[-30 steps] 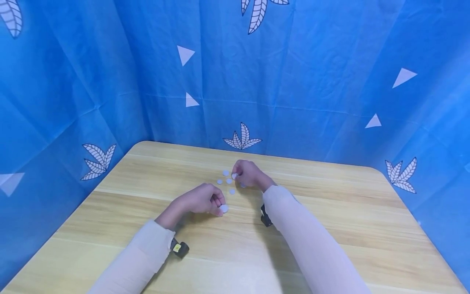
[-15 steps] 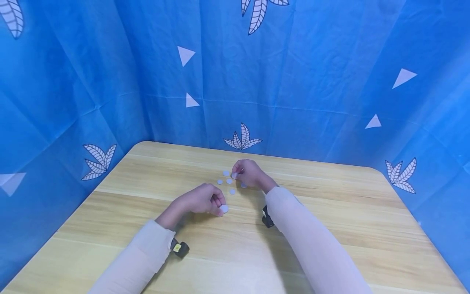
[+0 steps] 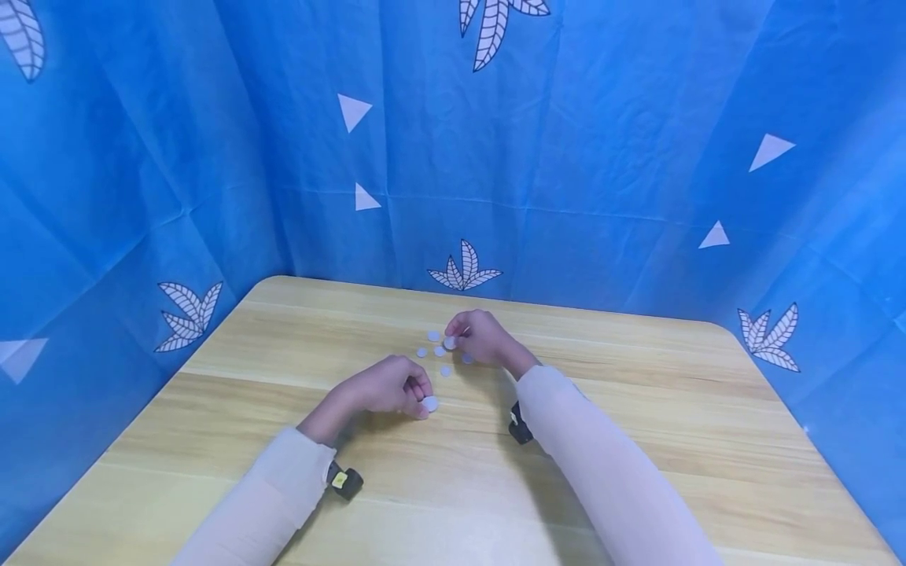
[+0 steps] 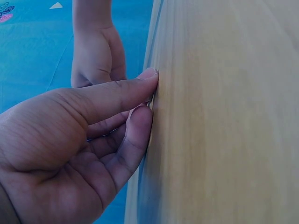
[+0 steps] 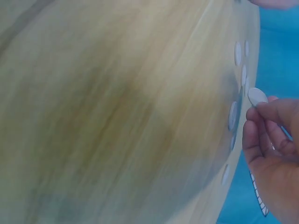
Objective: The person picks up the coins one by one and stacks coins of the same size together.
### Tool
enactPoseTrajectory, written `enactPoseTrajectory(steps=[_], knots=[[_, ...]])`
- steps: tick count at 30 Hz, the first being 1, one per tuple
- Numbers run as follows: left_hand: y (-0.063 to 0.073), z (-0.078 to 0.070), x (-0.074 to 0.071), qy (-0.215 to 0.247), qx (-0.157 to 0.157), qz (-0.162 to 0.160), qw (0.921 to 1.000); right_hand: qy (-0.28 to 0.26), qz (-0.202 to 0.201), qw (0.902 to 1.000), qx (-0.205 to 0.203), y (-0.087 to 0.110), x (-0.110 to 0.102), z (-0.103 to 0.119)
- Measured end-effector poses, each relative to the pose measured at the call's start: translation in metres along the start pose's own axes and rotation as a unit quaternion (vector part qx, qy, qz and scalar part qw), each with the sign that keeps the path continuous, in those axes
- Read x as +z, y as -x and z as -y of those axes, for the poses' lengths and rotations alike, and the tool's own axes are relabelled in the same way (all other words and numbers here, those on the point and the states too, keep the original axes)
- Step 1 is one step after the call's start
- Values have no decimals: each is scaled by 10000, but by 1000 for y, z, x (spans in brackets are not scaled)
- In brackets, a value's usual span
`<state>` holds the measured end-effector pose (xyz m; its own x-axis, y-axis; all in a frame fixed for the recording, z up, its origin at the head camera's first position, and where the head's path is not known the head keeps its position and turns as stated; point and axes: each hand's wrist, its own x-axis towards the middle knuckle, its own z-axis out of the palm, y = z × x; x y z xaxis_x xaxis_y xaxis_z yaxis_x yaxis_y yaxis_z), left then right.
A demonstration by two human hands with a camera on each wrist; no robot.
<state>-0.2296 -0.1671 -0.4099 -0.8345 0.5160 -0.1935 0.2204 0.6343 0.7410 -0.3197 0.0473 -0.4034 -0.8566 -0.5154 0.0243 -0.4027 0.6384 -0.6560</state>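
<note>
Between the thumb and fingertips of my right hand (image 3: 481,338) is a small white disc, held up off the wood in the right wrist view (image 5: 257,96). Nearer to me, my left hand (image 3: 388,385) has its thumb and fingers around the edge of another white disc (image 3: 430,403), low at the tabletop. In the left wrist view the thumb and fingertips (image 4: 140,123) meet the wood, and the disc is hidden. Several more white discs lie flat between the hands, among them one at the back (image 3: 433,336) and one toward the front (image 3: 445,371).
The wooden table (image 3: 672,440) has rounded far corners. A blue curtain (image 3: 602,118) with white leaves and triangles hangs behind and along both sides. A small dark camera (image 3: 345,480) sits at the left wrist, another (image 3: 520,424) at the right.
The disc in my right hand has tilted a little, and the right sleeve has shifted slightly to the right. My left hand and the loose discs keep their places; the whole view has shifted slightly.
</note>
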Motion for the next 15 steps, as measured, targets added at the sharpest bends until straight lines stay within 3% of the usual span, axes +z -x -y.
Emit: enactPoseTrajectory(steps=[15], knots=[[2,0,2,55,-29,-43,10000,188,160,9989,-400,19,-4,4]])
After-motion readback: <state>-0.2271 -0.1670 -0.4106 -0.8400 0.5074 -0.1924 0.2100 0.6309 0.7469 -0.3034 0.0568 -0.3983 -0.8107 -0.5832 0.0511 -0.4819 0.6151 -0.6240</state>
